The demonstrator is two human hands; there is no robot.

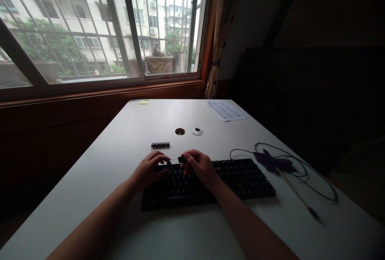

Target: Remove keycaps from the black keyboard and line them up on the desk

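Observation:
A black keyboard (246, 181) lies at a slant on the white table, under both hands. My left hand (150, 167) is over its upper left corner, with thumb and fingers closing around a small black keycap (169, 164). My right hand (200, 165) is just to the right, pinching the small black handle of a keycap puller (181, 159). A thin pale wire runs from that handle toward the keycap at my left fingertips. Beyond my left hand, several loose black keycaps (160, 145) stand in a short row on the table.
Right of the keyboard lie a looped black cable (319, 189), a dark purple cloth (272, 163) and a thin stick with a dark tip (296, 191). Farther back are a round table hole (180, 131), its white cover (197, 131), printed sheets (225, 110) and yellow notes (143, 102).

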